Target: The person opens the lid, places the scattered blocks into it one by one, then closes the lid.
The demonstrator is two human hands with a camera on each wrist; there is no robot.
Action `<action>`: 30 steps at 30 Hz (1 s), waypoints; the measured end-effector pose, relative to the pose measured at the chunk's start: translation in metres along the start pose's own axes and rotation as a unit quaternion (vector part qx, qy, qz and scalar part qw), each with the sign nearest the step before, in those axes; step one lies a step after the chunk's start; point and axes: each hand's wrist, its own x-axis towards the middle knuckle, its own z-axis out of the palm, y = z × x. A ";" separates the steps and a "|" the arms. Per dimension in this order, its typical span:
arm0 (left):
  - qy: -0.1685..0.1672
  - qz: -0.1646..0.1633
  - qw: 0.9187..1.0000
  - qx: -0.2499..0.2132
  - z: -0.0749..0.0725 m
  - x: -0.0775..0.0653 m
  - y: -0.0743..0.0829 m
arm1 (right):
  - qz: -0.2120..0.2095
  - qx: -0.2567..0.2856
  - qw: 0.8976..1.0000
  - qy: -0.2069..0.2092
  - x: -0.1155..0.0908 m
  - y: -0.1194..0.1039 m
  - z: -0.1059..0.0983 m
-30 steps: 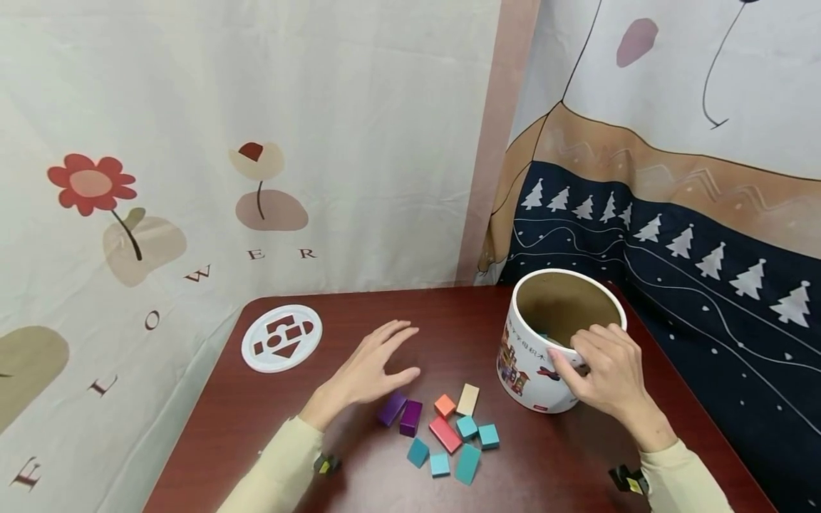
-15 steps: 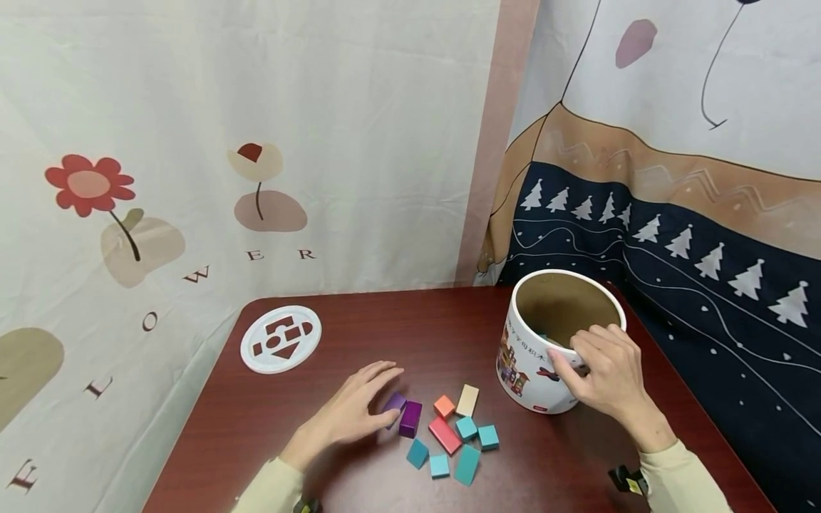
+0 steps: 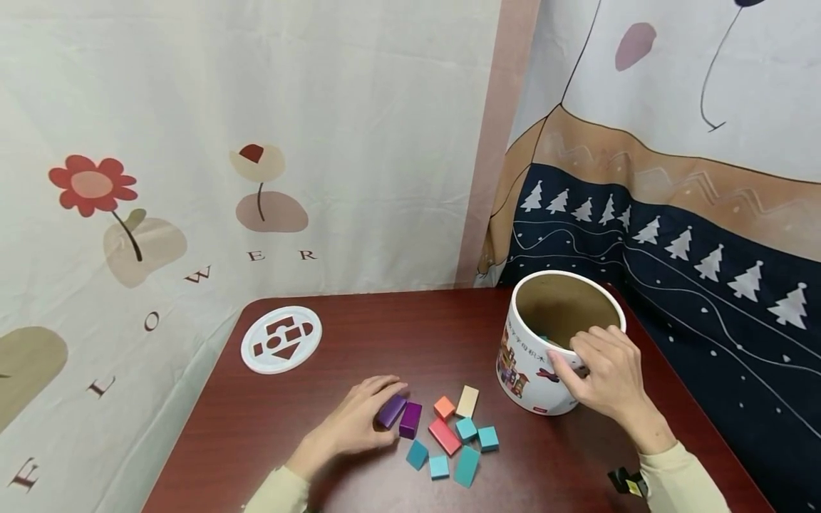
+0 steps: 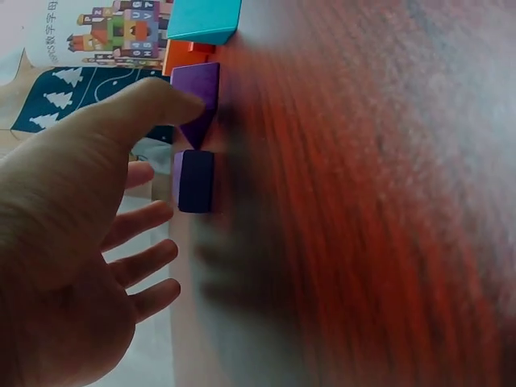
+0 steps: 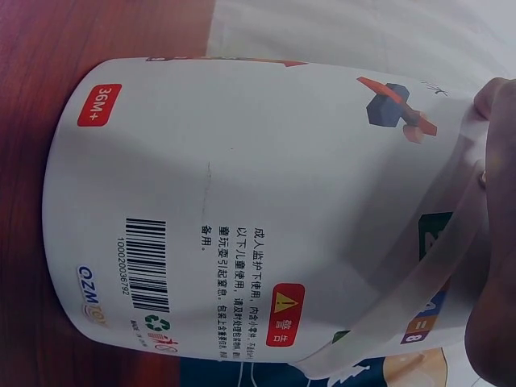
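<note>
My left hand is beside the left of two purple blocks, fingers behind it and thumb in front. In the left wrist view the fingers are spread and loosely bent, with a gap to the dark purple block; the thumb overlaps the other purple block. The right hand grips the near rim of a white printed bucket, thumb outside and fingers over the edge. A strap-like white handle shows on the bucket in the right wrist view.
Right of the purple blocks lie several loose blocks: an orange block, a cream block, a red block and teal ones such as this teal block. A white disc with shaped cutouts lies at the back left of the table.
My left hand has moved down and toward the near side of the table, to beside the left purple block, with its fingers drawn closer around it. The right hand and bucket have stayed put.
</note>
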 end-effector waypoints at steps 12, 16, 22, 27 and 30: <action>0.001 -0.023 0.999 0.025 0.004 0.004 0.004 | -0.002 0.000 1.000 0.003 -0.002 0.003 0.003; 0.003 -0.017 1.000 0.019 0.005 0.004 0.003 | 0.000 -0.001 1.000 0.000 -0.005 0.006 0.004; -0.004 -0.027 1.000 0.005 0.003 0.003 0.002 | -0.001 -0.001 1.000 0.003 -0.004 0.006 0.004; -0.009 -0.033 0.999 0.003 0.001 0.002 0.002 | 0.003 -0.002 1.000 -0.001 -0.005 0.005 0.004; -0.008 -0.034 0.999 0.001 0.001 0.001 0.002 | 0.004 -0.003 1.000 -0.004 -0.005 0.005 0.004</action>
